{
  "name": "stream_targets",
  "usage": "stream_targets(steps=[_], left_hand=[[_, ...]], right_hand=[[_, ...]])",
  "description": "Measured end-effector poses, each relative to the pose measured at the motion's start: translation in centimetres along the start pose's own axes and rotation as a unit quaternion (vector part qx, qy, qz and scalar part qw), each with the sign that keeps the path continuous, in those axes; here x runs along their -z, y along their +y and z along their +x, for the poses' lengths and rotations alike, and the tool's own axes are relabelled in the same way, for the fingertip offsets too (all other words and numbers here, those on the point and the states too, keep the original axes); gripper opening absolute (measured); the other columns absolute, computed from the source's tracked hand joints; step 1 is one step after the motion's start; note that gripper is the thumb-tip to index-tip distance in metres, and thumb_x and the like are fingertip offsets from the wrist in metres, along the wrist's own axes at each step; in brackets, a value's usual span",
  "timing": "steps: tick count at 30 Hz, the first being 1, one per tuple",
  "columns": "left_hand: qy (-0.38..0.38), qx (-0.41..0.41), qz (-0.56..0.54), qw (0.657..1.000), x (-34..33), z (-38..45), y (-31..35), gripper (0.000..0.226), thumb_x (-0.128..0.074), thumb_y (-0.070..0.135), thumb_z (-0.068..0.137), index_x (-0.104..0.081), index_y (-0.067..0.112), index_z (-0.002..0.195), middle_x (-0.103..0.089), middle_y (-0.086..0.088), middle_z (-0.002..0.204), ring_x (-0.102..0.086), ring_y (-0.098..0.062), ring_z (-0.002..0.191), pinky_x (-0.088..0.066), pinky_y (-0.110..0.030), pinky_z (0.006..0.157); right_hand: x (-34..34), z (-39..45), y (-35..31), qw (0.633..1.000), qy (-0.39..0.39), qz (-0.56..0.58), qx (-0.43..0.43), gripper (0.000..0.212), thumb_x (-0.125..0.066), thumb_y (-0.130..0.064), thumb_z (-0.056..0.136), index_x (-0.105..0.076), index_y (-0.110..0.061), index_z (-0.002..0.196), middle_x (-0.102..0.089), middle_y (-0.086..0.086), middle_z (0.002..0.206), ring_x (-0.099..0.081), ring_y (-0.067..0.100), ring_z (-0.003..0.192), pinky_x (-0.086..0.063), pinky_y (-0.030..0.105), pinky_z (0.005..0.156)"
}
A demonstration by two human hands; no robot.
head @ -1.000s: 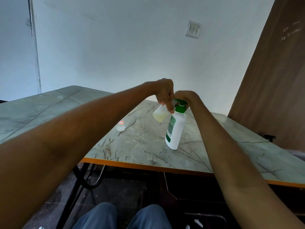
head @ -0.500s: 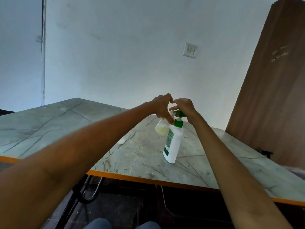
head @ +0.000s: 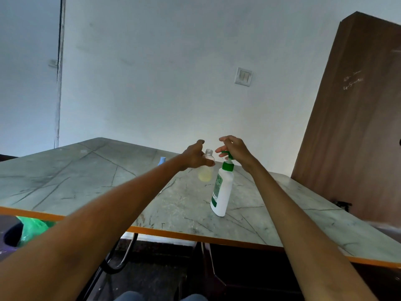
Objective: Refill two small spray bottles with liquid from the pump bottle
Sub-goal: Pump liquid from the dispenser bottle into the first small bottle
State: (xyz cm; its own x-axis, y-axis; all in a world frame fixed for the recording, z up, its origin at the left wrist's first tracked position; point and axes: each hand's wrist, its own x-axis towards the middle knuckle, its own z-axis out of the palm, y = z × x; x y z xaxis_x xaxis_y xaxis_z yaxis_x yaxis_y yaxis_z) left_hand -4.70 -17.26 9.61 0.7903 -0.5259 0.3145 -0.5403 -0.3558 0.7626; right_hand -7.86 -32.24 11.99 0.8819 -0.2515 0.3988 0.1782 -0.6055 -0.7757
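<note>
The left hand [head: 196, 158] is gripping a small spray bottle [head: 205, 170], uncapped, its neck upright just left of the pump bottle [head: 222, 189]. The right hand [head: 233, 149] is hovering over the green pump head [head: 226, 155], fingers loose and holding nothing. The pump bottle is standing on the desk [head: 86, 177]; the nozzle seems to be pointing toward the open neck.

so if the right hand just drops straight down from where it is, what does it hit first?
Most likely the green pump head: the right hand hangs right above it with fingers loosely spread. The small bottle in the left hand sits beside that line, though depth is hard to judge.
</note>
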Motion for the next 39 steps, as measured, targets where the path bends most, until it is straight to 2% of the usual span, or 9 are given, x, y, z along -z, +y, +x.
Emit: stream_targets(steps=[3, 7, 10, 14, 18, 23, 29, 34, 39], left_hand=[[-0.01, -0.015, -0.024, 1.0, -0.6, -0.2, -0.5, 0.058, -0.062, 0.017, 0.088, -0.029, 0.009, 0.135, -0.05, -0.016, 0.115, -0.047, -0.021, 0.094, -0.042, -0.022, 0.064], [0.013, -0.043, -0.041, 0.998, -1.5, 0.1, -0.8, 0.045, -0.054, 0.026, 0.093, -0.038, 0.002, 0.128, -0.053, -0.007, 0.106, -0.049, -0.021, 0.097, -0.039, -0.027, 0.076], [0.042, -0.042, -0.085, 0.995, -1.9, 0.1, -0.7, 0.031, -0.063, 0.031, 0.086, -0.053, 0.004, 0.094, -0.047, 0.003, 0.068, -0.04, -0.011, 0.064, -0.029, -0.022, 0.056], [0.045, -0.056, -0.068, 0.995, -1.9, 0.0, -1.2, 0.033, -0.073, 0.027, 0.078, -0.049, 0.013, 0.06, -0.035, 0.002, 0.057, -0.03, -0.01, 0.054, -0.023, -0.024, 0.054], [0.011, -0.059, -0.032, 0.998, -1.3, -0.3, -1.4, 0.027, -0.073, 0.023, 0.078, -0.065, -0.002, 0.086, -0.042, 0.001, 0.059, -0.033, -0.01, 0.055, -0.026, -0.023, 0.055], [0.02, -0.086, -0.011, 0.996, -1.3, 0.0, -1.2, 0.036, -0.074, 0.024, 0.077, -0.067, 0.002, 0.105, -0.065, -0.011, 0.091, -0.051, -0.017, 0.079, -0.037, -0.028, 0.071], [0.079, -0.087, -0.009, 0.993, -1.4, 0.5, -0.9, 0.061, -0.081, 0.02, 0.068, -0.059, 0.004, 0.122, -0.066, -0.01, 0.113, -0.054, -0.014, 0.091, -0.043, -0.025, 0.082], [0.085, -0.091, -0.004, 0.992, -1.0, 0.7, -1.1, 0.047, -0.085, 0.022, 0.061, -0.071, 0.006, 0.104, -0.071, -0.007, 0.095, -0.055, -0.011, 0.075, -0.042, -0.02, 0.067], [0.023, -0.073, 0.019, 0.997, 0.4, 0.7, -0.4, 0.034, -0.083, 0.026, 0.065, -0.075, 0.006, 0.091, -0.066, 0.002, 0.077, -0.05, -0.006, 0.075, -0.038, -0.022, 0.069]], right_hand=[[-0.7, -0.2, 0.6, 1.0, 0.002, 0.021, -0.023, 0.033, -0.031, -0.016, 0.099, -0.054, -0.004, 0.12, -0.068, 0.019, 0.098, -0.06, 0.017, 0.065, -0.048, 0.023, 0.066], [-0.9, -0.9, 0.7, 0.995, 0.03, 0.09, -0.039, 0.035, -0.031, -0.009, 0.096, -0.057, -0.003, 0.118, -0.062, 0.009, 0.086, -0.058, 0.013, 0.064, -0.047, 0.016, 0.056], [-0.9, -1.0, 1.1, 0.991, 0.041, 0.119, -0.039, 0.037, -0.032, -0.005, 0.093, -0.06, -0.002, 0.117, -0.055, 0.008, 0.102, -0.057, 0.02, 0.083, -0.045, 0.019, 0.065], [-0.9, -1.0, 1.3, 0.988, 0.037, 0.139, -0.054, 0.035, -0.036, -0.009, 0.093, -0.061, -0.004, 0.116, -0.055, 0.01, 0.109, -0.053, 0.023, 0.096, -0.045, 0.021, 0.071], [-0.9, -1.2, 1.1, 0.983, 0.029, 0.168, -0.063, 0.035, -0.035, -0.008, 0.094, -0.058, -0.002, 0.119, -0.058, 0.009, 0.087, -0.057, 0.017, 0.067, -0.046, 0.02, 0.06], [-1.3, -0.9, 1.4, 0.984, 0.044, 0.165, -0.051, 0.036, -0.035, -0.008, 0.094, -0.06, -0.002, 0.118, -0.053, 0.004, 0.099, -0.055, 0.017, 0.084, -0.045, 0.018, 0.066], [-1.3, -0.7, 1.7, 0.981, 0.044, 0.184, -0.048, 0.037, -0.033, -0.006, 0.091, -0.062, -0.011, 0.113, -0.059, 0.016, 0.111, -0.059, 0.018, 0.077, -0.049, 0.022, 0.065], [-1.5, -0.6, 1.5, 0.987, 0.033, 0.155, -0.012, 0.042, -0.028, -0.002, 0.091, -0.063, -0.009, 0.114, -0.06, 0.008, 0.102, -0.059, 0.014, 0.074, -0.051, 0.019, 0.062], [-1.5, -0.5, 1.2, 0.991, 0.003, 0.129, -0.017, 0.041, -0.03, -0.007, 0.093, -0.065, -0.011, 0.113, -0.06, 0.01, 0.101, -0.058, 0.015, 0.072, -0.049, 0.021, 0.063]])
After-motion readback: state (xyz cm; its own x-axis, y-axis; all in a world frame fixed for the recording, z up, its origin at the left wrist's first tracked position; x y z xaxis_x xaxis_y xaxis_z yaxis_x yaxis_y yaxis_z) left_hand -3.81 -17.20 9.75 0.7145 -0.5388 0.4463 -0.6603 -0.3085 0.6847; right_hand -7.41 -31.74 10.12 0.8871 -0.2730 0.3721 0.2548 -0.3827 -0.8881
